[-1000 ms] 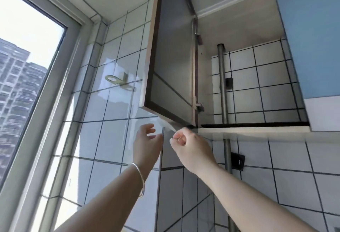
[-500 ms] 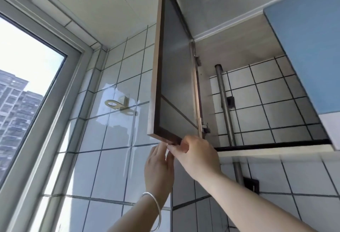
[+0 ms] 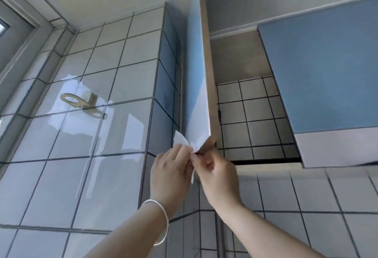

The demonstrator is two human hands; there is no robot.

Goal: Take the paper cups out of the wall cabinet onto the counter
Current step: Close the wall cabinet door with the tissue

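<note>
Both hands are raised to the bottom corner of the open cabinet door (image 3: pixel 196 85). The left hand (image 3: pixel 170 170) and right hand (image 3: pixel 214 172) meet there, fingers pinched narrow on a loose white film (image 3: pixel 184 141) peeling off the door corner. A bracelet (image 3: pixel 161 221) sits on the left wrist. The cabinet (image 3: pixel 251 114) interior shows only tiled back wall; no paper cups can be seen from this angle. A metal ring hook (image 3: pixel 79 100) is fixed on the tile wall (image 3: pixel 81 155) to the left.
</note>
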